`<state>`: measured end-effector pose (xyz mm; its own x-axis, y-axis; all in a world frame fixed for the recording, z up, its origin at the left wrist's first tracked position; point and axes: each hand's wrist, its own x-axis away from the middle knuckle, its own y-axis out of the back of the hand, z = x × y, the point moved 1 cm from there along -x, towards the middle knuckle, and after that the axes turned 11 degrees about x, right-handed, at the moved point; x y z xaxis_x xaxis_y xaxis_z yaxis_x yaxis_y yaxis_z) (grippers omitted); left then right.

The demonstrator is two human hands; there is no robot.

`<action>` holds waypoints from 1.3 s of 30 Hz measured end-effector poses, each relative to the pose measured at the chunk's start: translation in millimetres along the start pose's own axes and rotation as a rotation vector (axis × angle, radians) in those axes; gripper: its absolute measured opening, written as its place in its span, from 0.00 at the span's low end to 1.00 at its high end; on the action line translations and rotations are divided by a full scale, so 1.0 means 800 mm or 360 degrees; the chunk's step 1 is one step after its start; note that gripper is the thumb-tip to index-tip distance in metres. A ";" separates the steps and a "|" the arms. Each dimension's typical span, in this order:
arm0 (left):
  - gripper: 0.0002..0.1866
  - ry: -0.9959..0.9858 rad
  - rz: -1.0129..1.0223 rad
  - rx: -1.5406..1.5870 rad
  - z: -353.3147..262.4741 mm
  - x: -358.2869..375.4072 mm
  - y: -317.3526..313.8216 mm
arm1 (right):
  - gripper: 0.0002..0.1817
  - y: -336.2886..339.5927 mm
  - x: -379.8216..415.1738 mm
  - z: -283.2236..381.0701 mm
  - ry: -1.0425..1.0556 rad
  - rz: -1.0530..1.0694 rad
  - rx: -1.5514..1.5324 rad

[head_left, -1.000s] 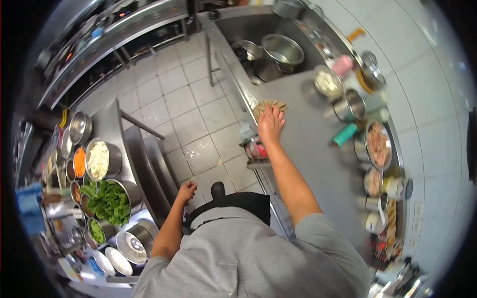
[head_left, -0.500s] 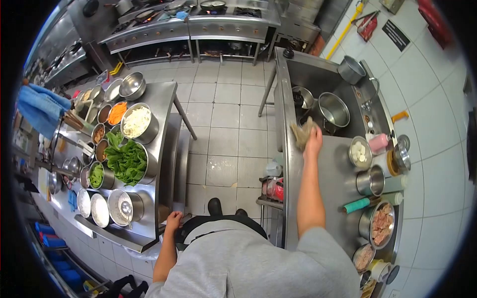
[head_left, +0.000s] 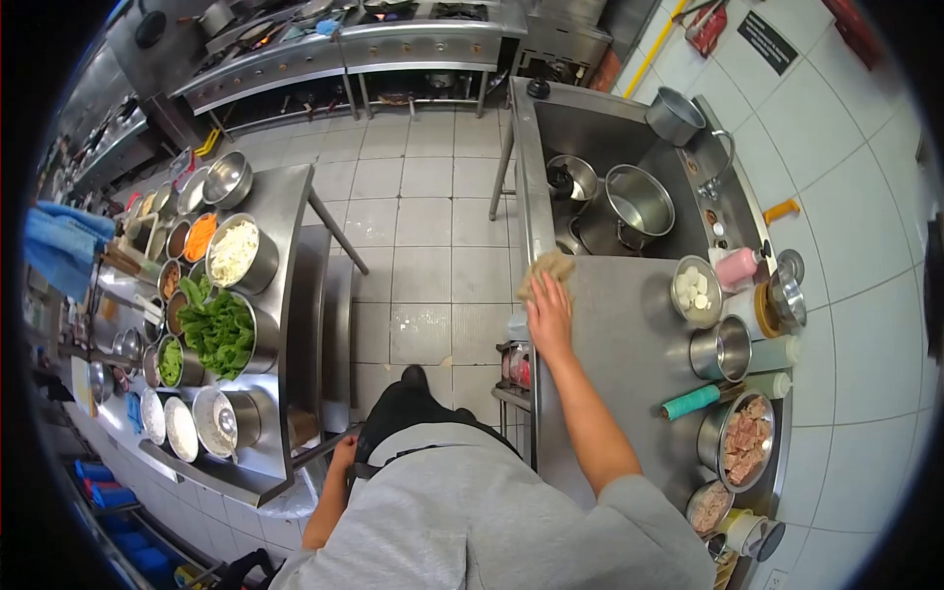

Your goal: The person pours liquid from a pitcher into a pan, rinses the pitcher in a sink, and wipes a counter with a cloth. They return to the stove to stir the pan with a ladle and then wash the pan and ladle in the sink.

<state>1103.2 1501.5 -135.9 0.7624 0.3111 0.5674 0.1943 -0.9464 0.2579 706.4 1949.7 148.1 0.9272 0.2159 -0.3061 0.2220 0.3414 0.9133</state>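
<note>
My right hand (head_left: 549, 313) presses a tan cloth (head_left: 549, 270) onto the left edge of the steel counter (head_left: 610, 334), just in front of the sink. Its fingers lie over the cloth and hide part of it. Down by my hip, my left hand (head_left: 344, 452) hangs with curled fingers and nothing visible in them. A steel pot (head_left: 618, 206) and a smaller pot (head_left: 570, 177) stand in the sink (head_left: 590, 113), beyond the cloth.
Along the wall stand a pot of white pieces (head_left: 696, 292), a steel pot (head_left: 721, 347), a teal roll (head_left: 691, 401) and a bowl of raw meat (head_left: 749, 442). On my left, a steel table (head_left: 285, 226) bears leafy greens (head_left: 218, 334) and several food containers. Stoves (head_left: 413, 49) line the back.
My right hand has brought the cloth from the sink's front edge left and toward me, onto the counter's edge. My left hand has lowered slightly beside my hip. My view has shifted rightward.
</note>
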 end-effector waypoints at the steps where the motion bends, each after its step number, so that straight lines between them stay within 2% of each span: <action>1: 0.08 0.0066 0.0028 0.0245 -0.013 -0.021 0.000 | 0.27 -0.014 -0.029 -0.004 -0.0012 -0.0032 -0.0007; 2: 0.08 0.0065 0.0046 0.0227 -0.043 -0.036 0.000 | 0.27 -0.023 -0.061 -0.005 -0.0024 -0.0051 -0.0017; 4: 0.07 0.0262 -0.0022 -0.0038 -0.128 -0.050 -0.009 | 0.27 -0.040 -0.121 -0.005 -0.0058 -0.0075 -0.0021; 5: 0.07 0.0224 -0.0026 0.0075 -0.159 -0.061 -0.016 | 0.26 -0.048 -0.152 -0.004 -0.0085 -0.0095 -0.0014; 6: 0.07 0.0222 -0.0013 0.0066 -0.182 -0.079 -0.020 | 0.26 -0.056 -0.181 -0.006 -0.0109 -0.0112 -0.0006; 8: 0.07 0.0512 0.0053 0.0314 -0.215 -0.122 -0.029 | 0.26 -0.076 -0.240 -0.018 -0.0096 -0.0146 0.0051; 11: 0.08 0.0619 0.0099 0.0248 -0.244 -0.199 -0.042 | 0.25 -0.112 -0.333 -0.039 -0.0093 -0.0193 0.0121; 12: 0.08 0.0617 0.0112 0.0252 -0.239 -0.233 -0.047 | 0.24 -0.124 -0.367 -0.044 -0.0106 -0.0201 0.0121; 14: 0.08 0.0185 0.0128 -0.0015 -0.225 -0.298 -0.050 | 0.22 -0.137 -0.430 -0.052 -0.0125 -0.0182 0.0091; 16: 0.08 0.0225 0.0167 0.0015 -0.267 -0.339 -0.043 | 0.21 -0.156 -0.486 -0.066 -0.0130 -0.0162 0.0043; 18: 0.09 0.0189 0.0245 0.0146 -0.291 -0.389 -0.035 | 0.19 -0.175 -0.537 -0.091 -0.0628 -0.0346 -0.0767; 19: 0.09 0.0192 0.0235 0.0150 -0.322 -0.402 -0.030 | 0.19 -0.168 -0.556 -0.089 -0.0618 -0.0466 -0.0584; 21: 0.09 0.0464 0.0188 0.0143 -0.401 -0.418 -0.027 | 0.20 -0.164 -0.583 -0.077 -0.0450 -0.0655 -0.0351; 23: 0.10 0.0417 0.0182 0.0077 -0.415 -0.458 -0.023 | 0.21 -0.179 -0.605 -0.077 -0.0156 -0.0390 -0.0338; 24: 0.10 0.0359 0.0167 0.0176 -0.431 -0.468 -0.020 | 0.22 -0.207 -0.614 -0.092 -0.0107 -0.0200 -0.0123; 26: 0.12 0.0278 0.0167 0.0146 -0.460 -0.487 -0.018 | 0.24 -0.209 -0.630 -0.077 -0.0183 -0.0195 -0.0066; 29: 0.14 0.0208 0.0188 0.0132 -0.518 -0.510 -0.033 | 0.23 -0.218 -0.670 -0.078 -0.0050 -0.0211 -0.0152; 32: 0.18 0.0057 0.0313 0.0232 -0.585 -0.519 -0.056 | 0.21 -0.197 -0.684 -0.058 -0.0105 -0.0251 -0.0429; 34: 0.23 -0.0065 0.0309 0.0487 -0.667 -0.501 -0.074 | 0.17 -0.178 -0.677 -0.003 -0.0471 0.0097 -0.1370; 36: 0.28 -0.0301 0.0396 0.0762 -0.744 -0.481 -0.087 | 0.16 -0.191 -0.660 0.035 -0.0489 0.0364 -0.1590; 38: 0.31 -0.0068 0.0654 0.1096 -0.816 -0.453 -0.091 | 0.14 -0.194 -0.632 0.086 -0.0480 0.0598 -0.1553; 39: 0.31 -0.0079 0.0621 0.1121 -0.829 -0.458 -0.096 | 0.15 -0.204 -0.614 0.104 -0.0421 0.0707 -0.1501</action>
<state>399.5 1517.3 154.9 0.8790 -0.0418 0.4749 0.2388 -0.8235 -0.5146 239.7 1711.9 171.6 0.9284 0.3285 0.1734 -0.3685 0.8735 0.3181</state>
